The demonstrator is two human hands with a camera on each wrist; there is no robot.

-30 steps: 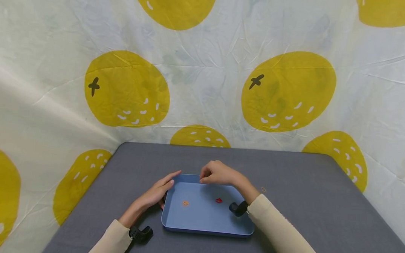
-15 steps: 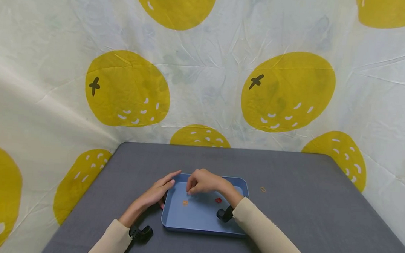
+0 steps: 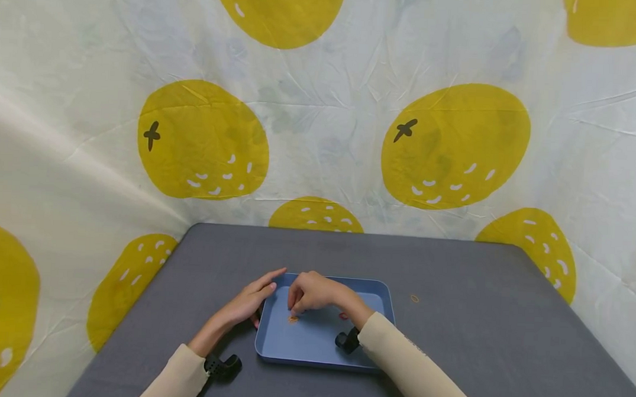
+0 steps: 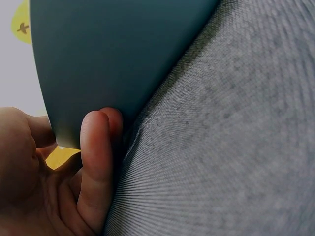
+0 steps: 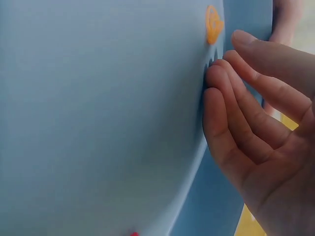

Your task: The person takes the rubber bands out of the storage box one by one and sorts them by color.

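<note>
A shallow blue tray (image 3: 306, 347) lies on the dark grey table. My left hand (image 3: 246, 299) grips its left side near the far corner; in the left wrist view, fingers (image 4: 96, 142) bend against the tray's outer wall (image 4: 113, 54). Inside the tray, my right hand (image 3: 311, 293) reaches down with fingertips close to an orange rubber band (image 3: 293, 319). The right wrist view shows thumb and fingers apart and nothing between them, with the orange band (image 5: 212, 24) just beyond. A red rubber band (image 3: 343, 316) lies farther right in the tray, partly hidden by the right wrist.
Outside the tray, to its right, a thin orange rubber band (image 3: 414, 298) lies on the table (image 3: 478, 324). A white cloth with yellow fruit prints (image 3: 320, 145) hangs behind the table. The tray's raised rim surrounds the right hand's work.
My right hand has moved from the tray's far rim leftward and down, its fingertips now beside the orange rubber band. My left hand has stayed at the tray's left side.
</note>
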